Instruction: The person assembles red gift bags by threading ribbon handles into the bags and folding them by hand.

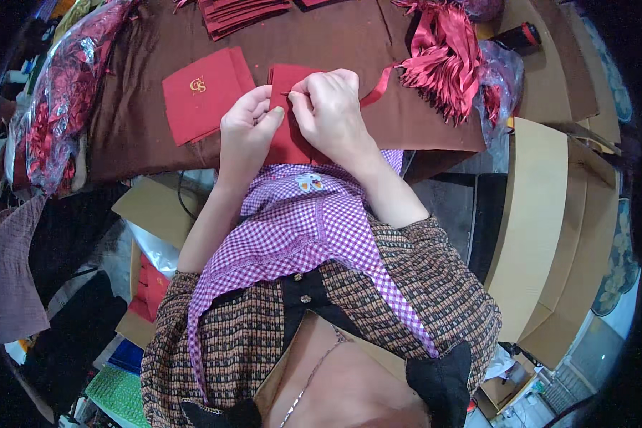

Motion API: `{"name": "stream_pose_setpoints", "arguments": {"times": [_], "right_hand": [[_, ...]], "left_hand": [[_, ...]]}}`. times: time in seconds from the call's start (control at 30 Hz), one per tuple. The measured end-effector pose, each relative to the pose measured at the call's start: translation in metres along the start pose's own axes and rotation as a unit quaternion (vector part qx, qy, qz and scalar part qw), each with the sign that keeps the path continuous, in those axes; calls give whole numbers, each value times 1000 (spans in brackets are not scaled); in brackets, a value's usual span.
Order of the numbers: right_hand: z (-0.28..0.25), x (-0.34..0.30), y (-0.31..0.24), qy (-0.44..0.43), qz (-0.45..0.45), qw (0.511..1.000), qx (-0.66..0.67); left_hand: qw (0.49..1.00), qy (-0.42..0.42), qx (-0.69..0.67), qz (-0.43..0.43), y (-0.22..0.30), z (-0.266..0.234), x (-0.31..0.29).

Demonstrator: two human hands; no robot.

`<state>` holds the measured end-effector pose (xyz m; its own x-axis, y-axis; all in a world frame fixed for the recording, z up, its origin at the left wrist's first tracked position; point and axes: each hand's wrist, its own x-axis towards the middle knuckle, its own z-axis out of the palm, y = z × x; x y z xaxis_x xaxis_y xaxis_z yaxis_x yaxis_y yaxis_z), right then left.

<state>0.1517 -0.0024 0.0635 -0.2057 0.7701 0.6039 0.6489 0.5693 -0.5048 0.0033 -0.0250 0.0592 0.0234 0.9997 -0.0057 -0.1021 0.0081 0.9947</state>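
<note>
A flat red pouch-like piece [285, 143] lies at the table's near edge, in front of my body. My left hand [250, 121] is closed on its left edge, thumb on top. Over its upper part, my right hand [332, 110] pinches a red ribbon [380, 87], whose tail runs out to the right. A thin dark tip shows at the right fingertips; I cannot make out whether it is the ribbon's end. To the left lie similar red pieces [205, 96], the top one with a gold mark.
A brown cloth [143, 100] covers the table. Red ribbons [446, 60] are bunched at the right, and a plastic bag [71, 85] of red material hangs at the left. More red pieces [242, 14] are stacked at the back. An open cardboard box [538, 221] stands at the right.
</note>
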Motion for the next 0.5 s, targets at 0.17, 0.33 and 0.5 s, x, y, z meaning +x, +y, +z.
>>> {"name": "stream_pose_setpoints", "arguments": {"times": [0.17,0.33,0.5], "right_hand": [[4,-2,-3,28,-58,994,-90],[7,-5,1,15,0,1000,-19],[3,-6,9,-2,113,992,60]], "left_hand": [[988,26,153,26,-8,3,-3],[978,37,189,84,-8,7,-5],[999,34,-15,-32,-1,12,-5]]}}
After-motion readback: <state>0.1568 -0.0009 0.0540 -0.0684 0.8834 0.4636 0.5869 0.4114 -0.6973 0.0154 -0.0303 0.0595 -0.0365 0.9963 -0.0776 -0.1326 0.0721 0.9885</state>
